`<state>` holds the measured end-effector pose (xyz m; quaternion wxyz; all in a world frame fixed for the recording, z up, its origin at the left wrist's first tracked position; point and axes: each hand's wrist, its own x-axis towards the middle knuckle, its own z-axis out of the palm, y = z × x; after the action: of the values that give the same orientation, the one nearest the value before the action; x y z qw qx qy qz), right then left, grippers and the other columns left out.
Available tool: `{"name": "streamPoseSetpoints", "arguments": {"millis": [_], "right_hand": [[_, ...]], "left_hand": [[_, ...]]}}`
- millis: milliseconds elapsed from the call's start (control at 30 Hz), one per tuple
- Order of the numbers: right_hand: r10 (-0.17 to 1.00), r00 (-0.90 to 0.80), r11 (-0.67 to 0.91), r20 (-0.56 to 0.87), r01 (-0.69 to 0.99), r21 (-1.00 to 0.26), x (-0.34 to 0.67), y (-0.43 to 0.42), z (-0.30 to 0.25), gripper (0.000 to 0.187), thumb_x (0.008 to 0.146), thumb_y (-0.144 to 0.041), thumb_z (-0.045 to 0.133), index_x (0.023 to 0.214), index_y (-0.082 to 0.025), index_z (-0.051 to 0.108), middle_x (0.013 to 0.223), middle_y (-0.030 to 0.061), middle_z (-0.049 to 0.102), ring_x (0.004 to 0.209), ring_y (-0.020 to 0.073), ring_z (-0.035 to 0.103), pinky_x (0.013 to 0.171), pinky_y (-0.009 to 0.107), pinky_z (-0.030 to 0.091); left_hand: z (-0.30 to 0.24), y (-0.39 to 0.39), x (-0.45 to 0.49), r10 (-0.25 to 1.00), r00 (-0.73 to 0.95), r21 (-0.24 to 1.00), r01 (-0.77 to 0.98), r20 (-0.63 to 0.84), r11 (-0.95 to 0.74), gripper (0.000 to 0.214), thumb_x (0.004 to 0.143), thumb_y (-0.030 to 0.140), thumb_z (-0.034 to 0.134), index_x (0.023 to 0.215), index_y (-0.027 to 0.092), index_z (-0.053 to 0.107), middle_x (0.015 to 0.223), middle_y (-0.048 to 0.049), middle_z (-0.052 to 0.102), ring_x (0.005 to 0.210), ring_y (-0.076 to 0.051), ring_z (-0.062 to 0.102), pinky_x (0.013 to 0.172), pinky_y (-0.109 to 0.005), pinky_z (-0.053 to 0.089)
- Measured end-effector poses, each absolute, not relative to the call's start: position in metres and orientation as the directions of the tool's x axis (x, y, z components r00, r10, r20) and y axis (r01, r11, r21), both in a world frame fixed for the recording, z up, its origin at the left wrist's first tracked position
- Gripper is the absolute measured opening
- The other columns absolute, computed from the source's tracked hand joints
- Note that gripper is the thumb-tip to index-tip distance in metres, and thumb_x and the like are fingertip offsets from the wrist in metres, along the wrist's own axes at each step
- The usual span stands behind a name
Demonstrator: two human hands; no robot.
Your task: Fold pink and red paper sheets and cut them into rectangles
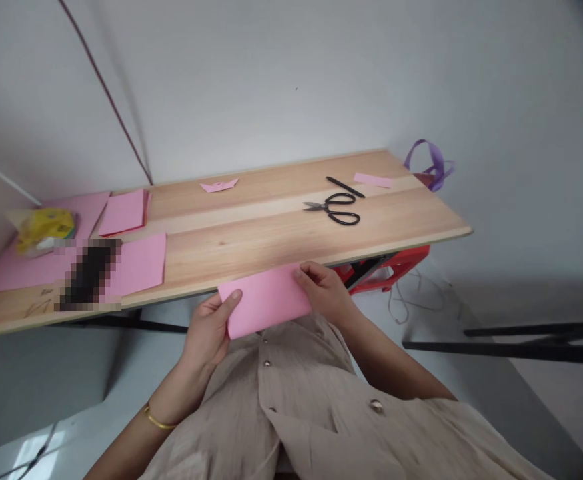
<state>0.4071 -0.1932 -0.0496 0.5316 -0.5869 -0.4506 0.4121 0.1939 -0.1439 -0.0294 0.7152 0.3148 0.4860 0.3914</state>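
A pink sheet of paper, oblong in shape, is held between my two hands in front of the table's near edge. My left hand grips its left end, thumb on top and fingers underneath. At the upper right corner, my right hand pinches the paper between thumb and fingers. Beyond it on the wooden table lie black-handled scissors, blades apart and pointing left. A black pen rests just behind them, near a pink paper strip. Toward the wall sits a small folded pink paper piece.
At the left are a stack of pink paper, a pink sheet partly under a blurred dark object, and a yellow plastic packet. A purple ribbon hangs beyond the right end. A red stool stands under the table.
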Motion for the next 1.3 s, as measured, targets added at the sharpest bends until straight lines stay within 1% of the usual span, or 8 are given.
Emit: {"name": "streamPoseSetpoints", "arguments": {"millis": [133,300,500,667,767,933,1200,1300], "right_hand": [[0.966,0.258,-0.030,-0.006,0.090,-0.995,0.408,-0.193,-0.054,0.031,0.087,-0.051,0.055,0.082,-0.021,0.061,0.076,-0.0002,0.056,0.069,0.0142,0.048,0.062,0.026,0.039],[0.967,0.254,-0.008,0.021,0.115,-0.993,0.407,-0.193,-0.055,0.030,0.087,-0.049,0.056,0.081,-0.021,0.062,0.076,0.0001,0.056,0.071,0.0143,0.048,0.064,0.026,0.040],[0.966,0.258,-0.006,0.028,0.130,-0.991,0.406,-0.193,-0.055,0.029,0.086,-0.049,0.058,0.079,-0.021,0.061,0.074,-0.0002,0.054,0.070,0.0140,0.046,0.064,0.026,0.039],[0.967,0.251,0.003,0.046,0.171,-0.985,0.405,-0.193,-0.056,0.029,0.087,-0.049,0.056,0.077,-0.021,0.060,0.071,-0.0011,0.051,0.068,0.0139,0.045,0.064,0.027,0.039],[0.969,0.244,-0.011,0.036,0.188,-0.982,0.405,-0.194,-0.058,0.029,0.088,-0.048,0.054,0.076,-0.022,0.059,0.072,-0.0006,0.051,0.069,0.0146,0.045,0.063,0.027,0.039],[0.969,0.247,-0.012,0.020,0.129,-0.992,0.406,-0.193,-0.064,0.029,0.088,-0.050,0.054,0.079,-0.023,0.060,0.076,0.0004,0.054,0.073,0.0155,0.047,0.067,0.028,0.041],[0.968,0.250,0.020,0.032,0.048,-0.999,0.408,-0.190,-0.070,0.028,0.088,-0.047,0.058,0.075,-0.022,0.059,0.072,-0.0024,0.050,0.069,0.0132,0.044,0.067,0.026,0.039],[0.968,0.247,0.031,0.043,0.050,-0.998,0.408,-0.190,-0.071,0.027,0.087,-0.047,0.058,0.078,-0.022,0.061,0.074,-0.0019,0.052,0.070,0.0134,0.046,0.067,0.026,0.039]], "left_hand": [[-0.027,-0.145,0.195,0.881,0.231,0.841,-0.274,-0.412,0.465,0.045,0.054,0.038,0.091,0.087,0.013,0.076,0.082,-0.0089,0.076,0.071,-0.021,0.070,0.067,-0.031,0.055],[-0.029,-0.144,0.191,0.914,0.195,0.866,-0.300,-0.355,0.400,0.040,0.055,0.039,0.090,0.083,0.015,0.076,0.076,-0.0046,0.075,0.067,-0.017,0.067,0.063,-0.027,0.052],[-0.033,-0.142,0.188,0.930,0.175,0.889,-0.281,-0.323,0.361,0.035,0.057,0.040,0.089,0.078,0.016,0.074,0.071,-0.0020,0.072,0.065,-0.014,0.062,0.064,-0.025,0.049],[-0.036,-0.142,0.186,0.936,0.180,0.902,-0.264,-0.302,0.342,0.029,0.059,0.038,0.087,0.073,0.017,0.073,0.069,-0.0002,0.070,0.059,-0.012,0.058,0.059,-0.024,0.046],[-0.036,-0.142,0.186,0.938,0.169,0.907,-0.251,-0.302,0.337,0.029,0.060,0.040,0.086,0.074,0.018,0.073,0.068,0.0002,0.069,0.059,-0.013,0.058,0.060,-0.025,0.046],[-0.036,-0.142,0.187,0.947,0.143,0.920,-0.231,-0.289,0.316,0.033,0.059,0.043,0.085,0.075,0.017,0.074,0.071,-0.0016,0.071,0.063,-0.014,0.059,0.063,-0.026,0.048],[-0.037,-0.141,0.188,0.955,0.155,0.928,-0.240,-0.252,0.284,0.027,0.063,0.041,0.084,0.072,0.018,0.073,0.068,0.0003,0.069,0.063,-0.012,0.058,0.064,-0.024,0.046],[-0.038,-0.140,0.188,0.955,0.156,0.928,-0.241,-0.253,0.285,0.026,0.063,0.040,0.084,0.074,0.018,0.074,0.069,0.0002,0.070,0.063,-0.013,0.058,0.064,-0.024,0.047]]}}
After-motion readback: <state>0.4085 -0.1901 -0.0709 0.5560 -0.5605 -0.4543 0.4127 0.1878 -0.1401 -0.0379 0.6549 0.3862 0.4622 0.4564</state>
